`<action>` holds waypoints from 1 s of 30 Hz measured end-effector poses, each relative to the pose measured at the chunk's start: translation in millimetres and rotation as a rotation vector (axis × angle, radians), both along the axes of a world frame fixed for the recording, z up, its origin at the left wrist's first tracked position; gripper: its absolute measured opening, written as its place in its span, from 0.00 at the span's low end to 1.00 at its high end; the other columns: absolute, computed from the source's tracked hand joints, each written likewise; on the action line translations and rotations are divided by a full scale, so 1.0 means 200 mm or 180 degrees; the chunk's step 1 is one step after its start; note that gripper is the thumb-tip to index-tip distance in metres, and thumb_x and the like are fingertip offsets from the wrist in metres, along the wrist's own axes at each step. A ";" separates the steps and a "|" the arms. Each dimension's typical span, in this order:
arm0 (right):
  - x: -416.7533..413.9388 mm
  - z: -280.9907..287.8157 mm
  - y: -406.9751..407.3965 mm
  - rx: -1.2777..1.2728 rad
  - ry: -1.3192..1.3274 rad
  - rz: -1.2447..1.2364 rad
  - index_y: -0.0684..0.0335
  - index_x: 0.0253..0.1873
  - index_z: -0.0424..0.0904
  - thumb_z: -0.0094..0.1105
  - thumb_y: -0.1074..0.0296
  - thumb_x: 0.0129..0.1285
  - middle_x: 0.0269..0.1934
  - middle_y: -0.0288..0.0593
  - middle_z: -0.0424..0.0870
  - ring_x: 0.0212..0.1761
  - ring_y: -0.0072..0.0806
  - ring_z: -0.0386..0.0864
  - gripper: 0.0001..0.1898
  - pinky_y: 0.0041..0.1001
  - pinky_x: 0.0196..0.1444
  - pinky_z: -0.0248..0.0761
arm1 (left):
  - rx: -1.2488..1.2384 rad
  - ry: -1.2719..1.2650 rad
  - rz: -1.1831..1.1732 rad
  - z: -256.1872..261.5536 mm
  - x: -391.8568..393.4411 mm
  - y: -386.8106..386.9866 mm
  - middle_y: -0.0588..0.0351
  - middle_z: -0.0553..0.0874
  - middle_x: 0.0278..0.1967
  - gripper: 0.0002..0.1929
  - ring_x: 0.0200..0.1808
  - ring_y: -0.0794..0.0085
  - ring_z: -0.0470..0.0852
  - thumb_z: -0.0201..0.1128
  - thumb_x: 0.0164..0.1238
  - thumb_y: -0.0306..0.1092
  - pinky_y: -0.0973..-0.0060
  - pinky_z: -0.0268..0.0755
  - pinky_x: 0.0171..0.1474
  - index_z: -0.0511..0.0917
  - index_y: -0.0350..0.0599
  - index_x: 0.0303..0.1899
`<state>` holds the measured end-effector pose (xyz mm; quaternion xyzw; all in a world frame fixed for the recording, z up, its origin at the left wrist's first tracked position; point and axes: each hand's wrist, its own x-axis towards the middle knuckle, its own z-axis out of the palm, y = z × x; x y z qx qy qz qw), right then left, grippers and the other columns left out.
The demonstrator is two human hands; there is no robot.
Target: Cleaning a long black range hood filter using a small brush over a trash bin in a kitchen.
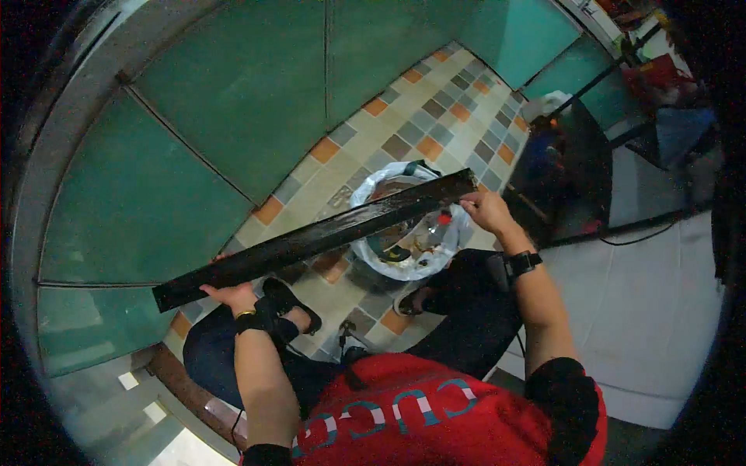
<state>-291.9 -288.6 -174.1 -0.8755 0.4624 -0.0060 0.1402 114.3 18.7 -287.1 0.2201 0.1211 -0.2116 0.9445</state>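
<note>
A long, dark, flat-bottomed trough or panel (317, 236) with a wet-looking sheen lies across both hands, slanting up to the right. My left hand (233, 294) grips its lower left end, with the thumb on the near edge and fingers at the far side. My right hand (486, 211) pinches the near edge close to its right end. Beneath the right half stands a bin lined with a white plastic bag (382, 268). Inside the bin are a clear plastic bottle with a red cap (437, 227) and other rubbish, partly covered by the dark piece.
Green glass-fronted cabinets (233, 110) line the left side of the multicoloured tiled floor (402, 128). Right of me is a white panelled surface (623, 309) with a black cable (638, 236). A dark opening with blurred objects (548, 157) lies beyond my right hand.
</note>
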 end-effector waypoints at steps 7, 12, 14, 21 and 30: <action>0.02 0.00 0.02 -0.0046 0.0081 -0.0023 0.60 0.36 0.78 0.51 0.59 0.54 0.31 0.49 0.79 0.33 0.44 0.76 0.12 0.37 0.36 0.69 | -0.0024 0.0005 0.0063 0.00 -0.01 -0.02 0.47 0.76 0.35 0.34 0.40 0.56 0.74 0.34 0.56 0.65 0.56 0.63 0.50 0.71 0.38 0.39; 0.04 -0.06 0.00 -0.0232 0.0145 0.0192 0.61 0.33 0.78 0.51 0.60 0.54 0.29 0.49 0.78 0.31 0.46 0.76 0.11 0.39 0.35 0.69 | -0.0503 -0.0355 -0.0231 -0.06 0.02 0.02 0.47 0.75 0.39 0.32 0.43 0.54 0.73 0.38 0.55 0.63 0.52 0.60 0.53 0.71 0.38 0.41; 0.05 -0.10 0.00 -0.0273 0.0154 0.0221 0.61 0.32 0.78 0.51 0.60 0.53 0.28 0.49 0.78 0.30 0.46 0.76 0.11 0.39 0.34 0.69 | -0.0640 -0.0386 -0.0281 -0.06 0.02 0.02 0.46 0.75 0.38 0.33 0.43 0.54 0.73 0.40 0.53 0.63 0.53 0.60 0.53 0.71 0.38 0.41; 0.09 -0.16 -0.02 -0.0172 0.0491 0.0004 0.61 0.29 0.78 0.49 0.62 0.53 0.26 0.51 0.78 0.30 0.45 0.76 0.11 0.40 0.34 0.70 | -0.0275 -0.0028 0.0020 0.04 -0.03 -0.03 0.45 0.75 0.34 0.37 0.38 0.56 0.73 0.31 0.56 0.66 0.57 0.63 0.49 0.69 0.36 0.44; 0.10 -0.30 -0.08 -0.0471 0.0391 -0.0071 0.61 0.31 0.78 0.50 0.62 0.53 0.24 0.52 0.77 0.28 0.46 0.76 0.10 0.40 0.32 0.69 | -0.0181 -0.0142 -0.0047 0.02 -0.01 -0.04 0.45 0.76 0.33 0.38 0.37 0.56 0.73 0.31 0.55 0.67 0.57 0.63 0.48 0.71 0.36 0.42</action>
